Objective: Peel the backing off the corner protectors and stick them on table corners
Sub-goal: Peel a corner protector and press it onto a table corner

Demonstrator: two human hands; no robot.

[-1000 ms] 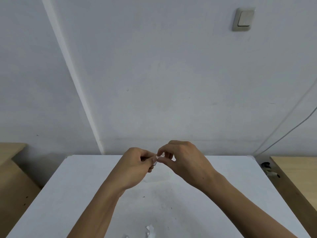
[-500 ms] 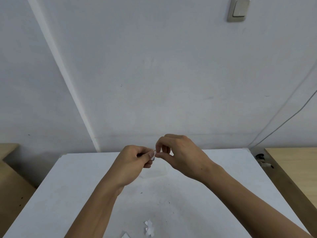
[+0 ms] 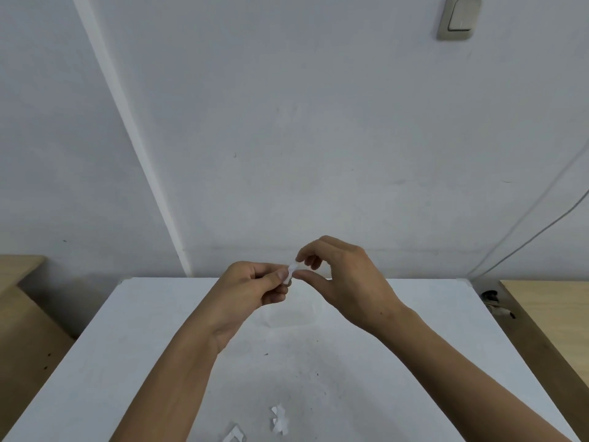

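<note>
Head view: corner protector (image 3: 292, 270) pinched between both hands above the bench's (image 3: 127, 330) far edge.
Left hand (image 3: 251, 287) grips it steady; right hand (image 3: 342, 279) fingertips nip its backing, apparently for peeling.

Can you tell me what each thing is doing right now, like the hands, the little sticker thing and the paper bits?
Left hand: fingers pinching the corner protector.
Right hand: fingers pinching its other side.
Corner protector: held in the air above the table, between both hands.
Paper scraps: lying loose on the table.
White table: bare except for the scraps.
Wall switch: position unclear.
</note>
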